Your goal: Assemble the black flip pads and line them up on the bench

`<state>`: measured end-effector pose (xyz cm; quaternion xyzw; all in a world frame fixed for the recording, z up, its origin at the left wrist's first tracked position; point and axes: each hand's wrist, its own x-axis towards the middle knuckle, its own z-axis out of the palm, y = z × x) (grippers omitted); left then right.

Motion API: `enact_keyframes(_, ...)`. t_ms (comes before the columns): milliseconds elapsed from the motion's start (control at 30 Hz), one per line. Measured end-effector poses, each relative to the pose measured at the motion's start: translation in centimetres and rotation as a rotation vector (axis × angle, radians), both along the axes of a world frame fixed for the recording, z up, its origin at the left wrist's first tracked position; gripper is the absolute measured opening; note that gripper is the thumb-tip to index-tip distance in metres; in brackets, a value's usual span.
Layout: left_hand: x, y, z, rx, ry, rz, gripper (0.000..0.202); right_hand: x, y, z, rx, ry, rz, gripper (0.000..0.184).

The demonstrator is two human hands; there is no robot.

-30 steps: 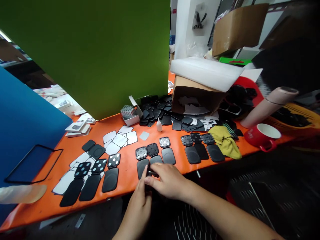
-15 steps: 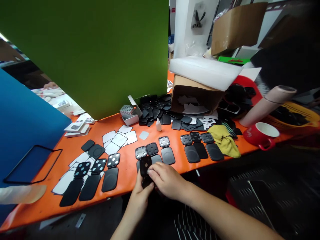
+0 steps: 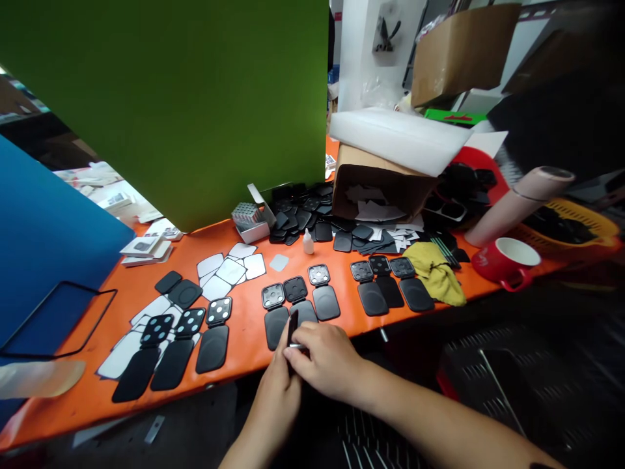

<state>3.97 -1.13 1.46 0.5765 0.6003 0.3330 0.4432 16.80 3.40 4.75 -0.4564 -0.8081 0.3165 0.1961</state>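
Note:
My left hand (image 3: pixel 277 397) is closed around a black hinged panel (image 3: pixel 292 324), which stands nearly edge-on just past the table's front edge. Fingers of my right hand (image 3: pixel 331 359) are pinched against it, with a small silvery piece (image 3: pixel 297 346) at their tips; its kind is unclear. Right behind my hands lie three open hinged black panels (image 3: pixel 325 303), their small top squares dotted with round spots. Similar sets rest to the left, with dotted squares (image 3: pixel 190 322) above plain flaps, and to the right, near a yellow cloth (image 3: pixel 434 270).
On the orange table (image 3: pixel 249 293) are white rounded sheets (image 3: pixel 229 271), a small white dropper bottle (image 3: pixel 307 242), a small open box (image 3: pixel 252 221) and a heap of black pieces (image 3: pixel 303 208). A carton (image 3: pixel 381 195), red mug (image 3: pixel 508 260) and pink flask (image 3: pixel 520 205) stand at the right.
The black panel in my left hand has turned from showing its dotted face to nearly edge-on. My right fingers stay close against it. The view has shifted slightly.

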Motion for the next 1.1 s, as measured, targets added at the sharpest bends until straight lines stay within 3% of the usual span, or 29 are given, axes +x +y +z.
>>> enact_keyframes(67, 0.1, 0.0, 0.3, -0.054, -0.093, 0.060, 0.055, -0.1, 0.2, -0.5, -0.092, 0.134, -0.016, 0.022)
enact_keyframes(233, 0.6, -0.1, 0.7, -0.260, -0.443, 0.238, 0.065, 0.0, 1.3, -1.6, -0.616, 0.525, -0.085, 0.029)
enact_keyframes(300, 0.6, -0.2, 0.3, -0.259, -0.402, 0.204, 0.067, 0.1, 1.5, -1.3, -0.537, 0.503, -0.108, 0.026)
enact_keyframes(433, 0.3, -0.7, -0.7, -0.080, -0.047, 0.068, 0.060, 0.5, 1.5, 0.2, -0.101, 0.153, -0.076, 0.025)
enact_keyframes(533, 0.0, -1.0, -0.9, -0.023, 0.090, 0.025, 0.056, 0.8, 1.4, 1.1, -0.010, -0.015, 0.006, 0.027)
enact_keyframes(633, -0.2, -1.4, -0.8, -0.026, 0.132, -0.004, 0.055, 1.0, 1.2, 1.4, -0.028, -0.003, 0.021, 0.025)
enact_keyframes(800, -0.4, -1.7, -0.8, -0.074, 0.075, 0.010, 0.054, 0.6, 0.9, 0.9, -0.095, 0.089, -0.087, 0.024)
enact_keyframes(900, -0.2, -1.1, -0.5, -0.152, -0.182, 0.125, 0.056, 0.1, 1.0, 0.1, -0.195, 0.274, -0.068, 0.025)
enact_keyframes(1000, -0.1, -0.2, 0.1, -0.260, -0.444, 0.295, 0.056, 0.0, 1.5, -0.9, -0.464, 0.525, -0.018, 0.031)
enact_keyframes(1100, -0.4, 0.3, 0.9, -0.311, -0.508, 0.399, 0.051, 0.3, 1.7, -1.6, -0.598, 0.608, -0.086, 0.035)
